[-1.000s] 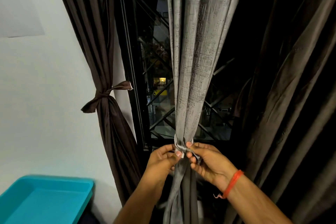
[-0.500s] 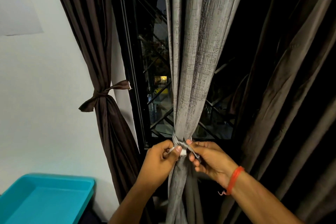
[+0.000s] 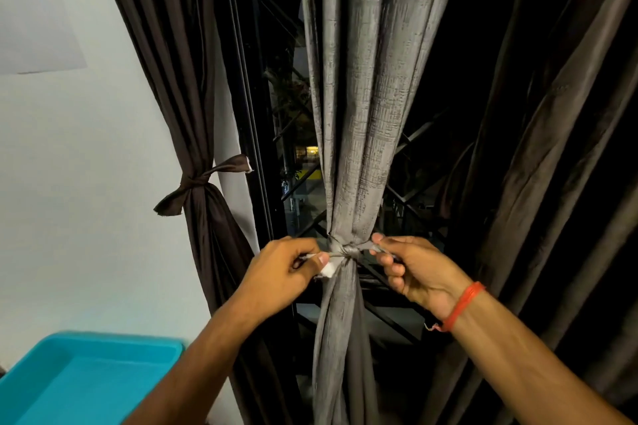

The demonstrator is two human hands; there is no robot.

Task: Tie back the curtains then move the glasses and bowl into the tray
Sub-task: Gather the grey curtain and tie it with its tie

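Note:
A grey textured curtain (image 3: pixel 359 121) hangs in the middle, gathered at waist height by a grey tie strip (image 3: pixel 347 249) knotted round it. My left hand (image 3: pixel 283 272) pinches the strip's left end, and my right hand (image 3: pixel 414 269) pinches its right end; the two ends are stretched apart sideways. A dark brown curtain (image 3: pixel 165 55) at the left is bound by its own knotted tie (image 3: pixel 193 185). A turquoise tray (image 3: pixel 86 379) sits at the bottom left with nothing seen in it. No glasses or bowl are in view.
Behind the curtains is a dark window with a black metal grille (image 3: pixel 407 203). More dark brown curtain (image 3: pixel 559 148) hangs loose at the right. A white wall (image 3: pixel 79 183) with a paper sheet (image 3: pixel 34 24) fills the left side.
My hands have drawn apart, pulling the strip's ends left and right so the knot on the grey curtain has tightened. The view has shifted slightly.

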